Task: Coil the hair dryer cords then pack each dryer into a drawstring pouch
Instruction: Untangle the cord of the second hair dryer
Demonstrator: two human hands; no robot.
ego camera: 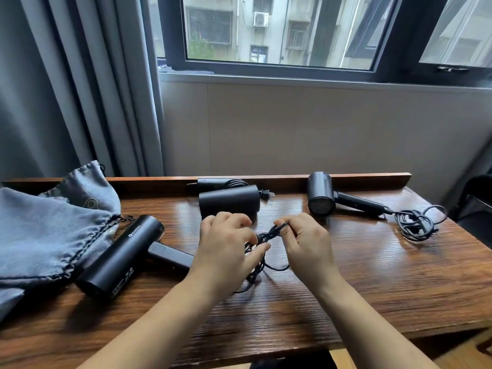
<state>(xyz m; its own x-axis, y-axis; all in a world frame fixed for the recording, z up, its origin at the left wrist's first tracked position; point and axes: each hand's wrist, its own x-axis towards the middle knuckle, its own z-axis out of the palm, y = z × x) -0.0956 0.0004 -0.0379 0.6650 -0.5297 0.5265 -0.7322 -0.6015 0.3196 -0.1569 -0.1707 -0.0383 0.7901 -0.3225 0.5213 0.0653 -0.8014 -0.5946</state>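
Note:
Three black hair dryers lie on the wooden table [346,275]. The nearest dryer [122,255] lies at the left, its handle pointing right toward my hands. Its black cord [262,259] is bunched in loops between my hands. My left hand [226,249] grips the bundle from the left, and my right hand [306,241] pinches a strand of it. A second dryer [229,202] lies at the back middle, its cord wound by the rail. The third dryer [322,194] lies at the back right with a loose tangled cord [415,222]. Grey drawstring pouches [48,230] lie heaped at the left.
A raised wooden rail [372,178] runs along the table's back edge, against a wall under a window. Grey curtains [66,89] hang at the left. A dark chair [476,203] stands off the right end of the table.

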